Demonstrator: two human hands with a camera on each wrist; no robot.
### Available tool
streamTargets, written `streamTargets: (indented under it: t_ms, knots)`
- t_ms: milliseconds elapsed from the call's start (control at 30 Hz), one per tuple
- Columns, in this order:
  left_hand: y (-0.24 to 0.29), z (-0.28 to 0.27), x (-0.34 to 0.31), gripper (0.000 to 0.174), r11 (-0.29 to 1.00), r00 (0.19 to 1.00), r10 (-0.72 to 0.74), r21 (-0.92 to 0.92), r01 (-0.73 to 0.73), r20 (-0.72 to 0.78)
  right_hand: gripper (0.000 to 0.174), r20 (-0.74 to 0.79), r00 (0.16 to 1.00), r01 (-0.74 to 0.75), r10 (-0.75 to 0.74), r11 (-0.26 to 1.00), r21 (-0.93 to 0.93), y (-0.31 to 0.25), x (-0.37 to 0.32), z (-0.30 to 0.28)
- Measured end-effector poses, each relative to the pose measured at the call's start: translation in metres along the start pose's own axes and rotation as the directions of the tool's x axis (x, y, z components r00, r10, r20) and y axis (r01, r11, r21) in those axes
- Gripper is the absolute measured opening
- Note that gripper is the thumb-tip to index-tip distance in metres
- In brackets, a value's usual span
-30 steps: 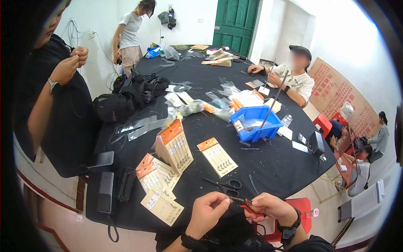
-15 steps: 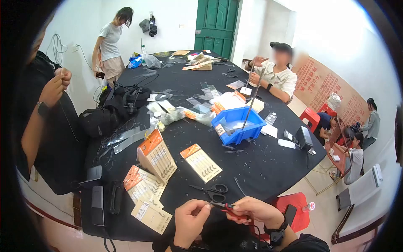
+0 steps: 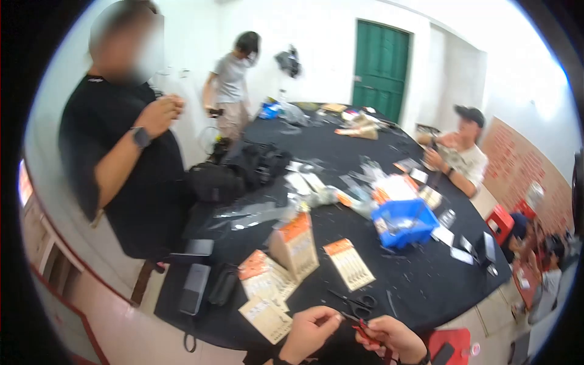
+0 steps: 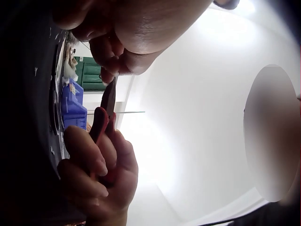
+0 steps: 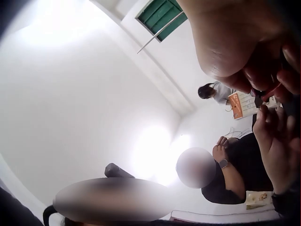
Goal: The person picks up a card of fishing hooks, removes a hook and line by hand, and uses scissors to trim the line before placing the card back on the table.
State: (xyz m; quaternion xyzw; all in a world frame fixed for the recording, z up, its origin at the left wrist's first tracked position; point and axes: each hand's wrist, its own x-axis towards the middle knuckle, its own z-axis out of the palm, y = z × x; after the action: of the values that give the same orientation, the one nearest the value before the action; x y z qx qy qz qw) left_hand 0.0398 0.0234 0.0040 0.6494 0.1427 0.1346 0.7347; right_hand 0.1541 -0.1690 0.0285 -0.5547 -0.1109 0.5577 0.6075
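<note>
In the head view my right hand [image 3: 394, 338] grips red-handled pliers [image 3: 363, 332] at the table's near edge. My left hand [image 3: 308, 336] has thumb and forefinger pinched together right at the pliers' tip. The left wrist view shows the narrow dark jaws of the pliers [image 4: 109, 99] reaching up to those fingertips; whatever they pinch is too small and hidden to tell. Black-handled scissors [image 3: 360, 305] lie on the cloth just beyond both hands. Past them is a flat card [image 3: 350, 265] with an orange top and a row of small dark hook-like pieces.
Left of the hands, a standing bundle of similar cards [image 3: 294, 250] rises beside loose ones [image 3: 266, 319]. A grey box-shaped device [image 3: 194, 289] lies farther left. The blue bin [image 3: 389, 238] stands beyond, near plastic bags. A person in black [image 3: 121, 158] stands at the left; another sits at the right.
The head view has swung left, so the table appears shifted right. Both hands stay together at the pliers' tip. The person across the table at right has moved their arms.
</note>
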Motion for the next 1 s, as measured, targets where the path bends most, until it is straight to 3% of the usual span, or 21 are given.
streamTargets:
  t_ms: [133, 333, 467, 733, 900, 1000]
  knots:
    - [-0.022, -0.010, 0.005, 0.015, 0.989, 0.998, 0.056, 0.136, -0.056, 0.001, 0.040, 0.012, 1.000, 0.009, -0.008, 0.995, -0.096, -0.014, -0.009, 0.023]
    - [-0.018, -0.011, 0.004, 0.017, 0.995, 0.998, 0.059, 0.077, -0.059, 0.010, 0.037, 0.080, 0.995, 0.066, -0.063, 0.997, -0.029, -0.003, 0.001, 0.009]
    - [-0.013, -0.007, 0.001, 0.015, 0.993, 0.995, 0.103, 0.056, -0.103, -0.004, 0.039, 0.111, 0.994, -0.025, 0.025, 1.000, -0.008, 0.012, 0.012, -0.015]
    - [-0.009, -0.009, -0.002, 0.008, 0.990, 0.994, 0.111, 0.084, -0.110, -0.011, 0.037, 0.106, 0.994, 0.026, -0.032, 0.998, 0.058, 0.005, 0.007, -0.002]
    - [-0.004, -0.011, -0.004, 0.007, 0.993, 0.995, 0.103, 0.058, -0.103, -0.006, 0.035, 0.101, 0.995, 0.024, -0.020, 0.999, -0.038, 0.000, 0.007, 0.003]
    - [-0.006, -0.013, 0.000, 0.008, 0.980, 0.981, 0.193, 0.052, -0.194, 0.024, 0.035, 0.087, 0.996, -0.015, 0.020, 0.998, -0.058, -0.005, 0.006, 0.003]
